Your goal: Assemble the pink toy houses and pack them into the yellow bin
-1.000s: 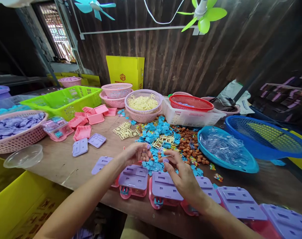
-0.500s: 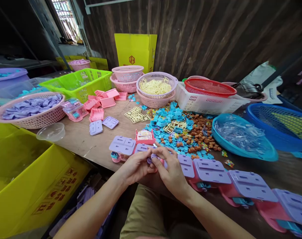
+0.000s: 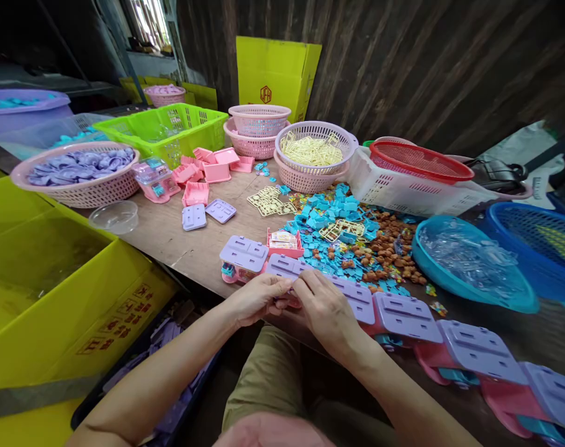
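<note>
Fingers of the left hand (image 3: 257, 299) and right hand (image 3: 323, 307) now pinch together around a small lilac piece (image 3: 287, 293), mostly hidden, pulled back from the blue parts pile (image 3: 331, 233) at twelve o'clock to the table edge (image 3: 194, 273) over the lilac-lidded case (image 3: 287, 268), suggesting fitting has begun.

A purple-lidded toy case (image 3: 287, 268) at the desk's (image 3: 180, 248) near edge is gripped by the left hand (image 3: 254, 299) and right hand (image 3: 326, 310); blue pieces (image 3: 329, 233) are heaped behind.
</note>
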The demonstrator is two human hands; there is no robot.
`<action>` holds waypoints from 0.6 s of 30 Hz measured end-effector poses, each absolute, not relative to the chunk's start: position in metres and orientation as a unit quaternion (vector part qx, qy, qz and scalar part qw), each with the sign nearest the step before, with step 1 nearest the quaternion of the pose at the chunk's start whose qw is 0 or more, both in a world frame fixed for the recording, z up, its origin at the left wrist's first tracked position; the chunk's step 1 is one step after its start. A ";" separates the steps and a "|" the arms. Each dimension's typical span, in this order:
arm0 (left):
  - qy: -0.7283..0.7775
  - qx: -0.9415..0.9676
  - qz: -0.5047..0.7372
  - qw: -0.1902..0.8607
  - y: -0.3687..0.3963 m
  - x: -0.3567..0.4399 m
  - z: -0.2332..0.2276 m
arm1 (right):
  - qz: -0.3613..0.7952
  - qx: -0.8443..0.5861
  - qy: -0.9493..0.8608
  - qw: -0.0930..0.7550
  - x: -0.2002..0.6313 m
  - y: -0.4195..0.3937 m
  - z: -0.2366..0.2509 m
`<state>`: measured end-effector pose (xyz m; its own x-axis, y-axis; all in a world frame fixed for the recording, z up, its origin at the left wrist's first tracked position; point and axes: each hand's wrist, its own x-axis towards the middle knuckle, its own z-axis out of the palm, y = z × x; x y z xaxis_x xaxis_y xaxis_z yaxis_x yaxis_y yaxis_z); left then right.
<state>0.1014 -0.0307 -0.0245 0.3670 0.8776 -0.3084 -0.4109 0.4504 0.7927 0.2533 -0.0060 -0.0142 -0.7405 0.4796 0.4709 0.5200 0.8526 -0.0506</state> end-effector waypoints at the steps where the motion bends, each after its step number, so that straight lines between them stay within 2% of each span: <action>1: 0.378 0.321 0.415 0.763 -0.031 0.101 -0.026 | -0.050 -0.265 -0.935 0.230 0.253 -0.007 -0.013; 4: 0.397 0.376 0.392 0.740 -0.029 0.100 -0.029 | -0.048 -0.280 -0.932 0.223 0.255 -0.007 -0.011; 6: 0.424 0.463 0.362 0.689 -0.025 0.097 -0.028 | -0.009 -0.292 -0.926 0.240 0.257 -0.006 -0.010; 8: 0.489 0.585 0.342 0.548 -0.016 0.089 -0.025 | 0.052 -0.316 -0.906 0.277 0.257 -0.006 -0.014; 11: 0.595 0.724 0.260 0.231 0.007 0.075 -0.020 | 0.183 -0.390 -0.841 0.327 0.252 -0.014 -0.033; 12: 0.604 0.753 0.207 0.157 0.015 0.071 -0.020 | 0.231 -0.415 -0.815 0.332 0.249 -0.019 -0.042; 15: 0.564 0.822 0.052 0.059 0.035 0.064 -0.025 | 0.316 -0.463 -0.753 0.345 0.236 -0.033 -0.069; 18: 0.535 0.845 0.005 0.010 0.043 0.065 -0.033 | 0.300 -0.475 -0.738 0.373 0.228 -0.039 -0.087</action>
<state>0.0651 0.0428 -0.0334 0.4267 0.9044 -0.0022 0.9042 -0.4266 0.0219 0.2278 -0.0386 -0.0866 -0.2691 0.9259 0.2653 0.4771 0.3674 -0.7983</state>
